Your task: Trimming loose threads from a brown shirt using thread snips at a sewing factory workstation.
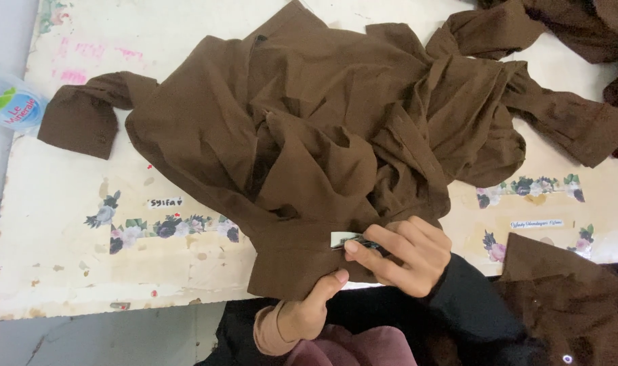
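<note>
— Head view: where was the brown shirt (322, 135)?
— Crumpled on the worktop (65, 224), its hem pinched by the left hand (309, 308), thumb on top.
— And the right hand (404, 254)?
— Just beside it, fingers closed on a small white tag (343, 238) at that hem.
— Anything farther out?
— A water bottle (11, 105) far off to the left, more brown cloth (560, 298) right of the hands.

Brown shirts: one main (309, 135), more at right, number unclear. Water bottle (14, 105): one. Hands: two. Small label (344, 239): one.
</note>
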